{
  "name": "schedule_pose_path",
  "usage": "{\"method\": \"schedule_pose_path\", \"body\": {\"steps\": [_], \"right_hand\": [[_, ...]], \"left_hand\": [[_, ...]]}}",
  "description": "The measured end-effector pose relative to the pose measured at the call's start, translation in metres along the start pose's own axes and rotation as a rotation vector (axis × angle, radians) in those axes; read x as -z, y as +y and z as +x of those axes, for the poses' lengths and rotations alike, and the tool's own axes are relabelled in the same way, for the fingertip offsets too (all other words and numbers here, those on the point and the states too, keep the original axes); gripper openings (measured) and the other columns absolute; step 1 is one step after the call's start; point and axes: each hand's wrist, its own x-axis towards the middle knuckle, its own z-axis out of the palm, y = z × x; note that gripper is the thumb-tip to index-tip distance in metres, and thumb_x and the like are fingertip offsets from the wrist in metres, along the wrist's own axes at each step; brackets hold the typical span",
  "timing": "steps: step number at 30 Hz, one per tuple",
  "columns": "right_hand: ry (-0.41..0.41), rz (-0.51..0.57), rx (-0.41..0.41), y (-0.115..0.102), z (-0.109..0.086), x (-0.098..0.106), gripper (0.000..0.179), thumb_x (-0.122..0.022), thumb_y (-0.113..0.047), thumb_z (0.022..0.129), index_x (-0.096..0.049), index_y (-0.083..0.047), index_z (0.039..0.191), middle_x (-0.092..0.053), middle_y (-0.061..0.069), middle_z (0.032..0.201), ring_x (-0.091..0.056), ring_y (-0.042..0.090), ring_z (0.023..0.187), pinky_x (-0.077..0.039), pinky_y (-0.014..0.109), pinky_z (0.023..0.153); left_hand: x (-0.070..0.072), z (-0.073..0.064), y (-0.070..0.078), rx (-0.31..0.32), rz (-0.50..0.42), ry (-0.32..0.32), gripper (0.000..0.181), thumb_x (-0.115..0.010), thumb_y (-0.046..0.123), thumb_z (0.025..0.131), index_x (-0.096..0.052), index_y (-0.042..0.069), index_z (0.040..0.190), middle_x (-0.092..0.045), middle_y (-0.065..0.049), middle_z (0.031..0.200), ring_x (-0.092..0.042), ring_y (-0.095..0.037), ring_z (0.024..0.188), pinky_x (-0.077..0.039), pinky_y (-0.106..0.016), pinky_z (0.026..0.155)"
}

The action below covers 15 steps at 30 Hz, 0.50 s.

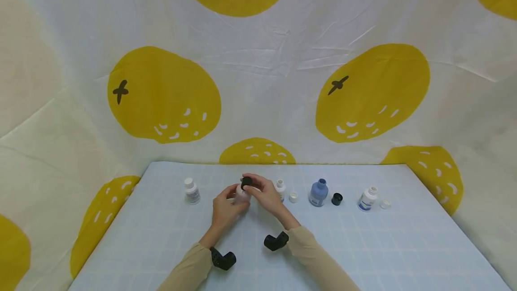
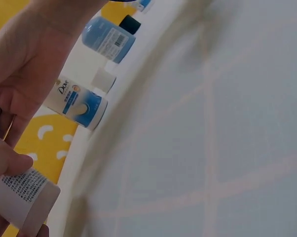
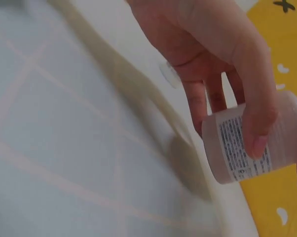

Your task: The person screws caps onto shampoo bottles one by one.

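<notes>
My left hand (image 1: 227, 209) grips a small pale pink bottle (image 3: 286, 131) round its body, with the thumb across the printed label. The bottle is tilted and held off the table. My right hand (image 1: 266, 193) pinches a black cap (image 1: 247, 182) at the bottle's top; whether the cap sits loose or tight cannot be told. In the left wrist view, the pink bottle's base (image 2: 42, 210) shows below the left thumb. Just right of the hands stands a white Dove bottle (image 2: 72, 102) without its cap, partly hidden by my right hand in the head view.
A white bottle (image 1: 192, 191) with a white top stands at left. Rightward are a white cap (image 1: 293, 197), an uncapped blue bottle (image 1: 318, 193), a black cap (image 1: 337, 199), an uncapped white bottle (image 1: 367, 199) and another white cap (image 1: 385, 204). A fruit-patterned curtain (image 1: 258, 102) hangs behind the table (image 1: 404, 246).
</notes>
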Motion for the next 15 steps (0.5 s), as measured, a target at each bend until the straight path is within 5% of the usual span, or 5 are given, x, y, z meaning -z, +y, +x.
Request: {"method": "schedule_pose_path", "body": {"steps": [15], "right_hand": [[0.102, -0.045, 0.018, -0.008, -0.003, -0.014, 0.035, -0.062, 0.000, 0.089, -0.057, 0.010, 0.122, -0.065, 0.026, 0.117, -0.059, 0.039, 0.115, -0.037, 0.054, 0.107]], "left_hand": [[-0.006, -0.002, -0.001, 0.033, 0.033, 0.110, 0.050, -0.086, 0.010, 0.065, -0.066, 0.002, 0.110, -0.072, -0.013, 0.105, -0.065, -0.026, 0.094, -0.051, -0.047, 0.086]]}}
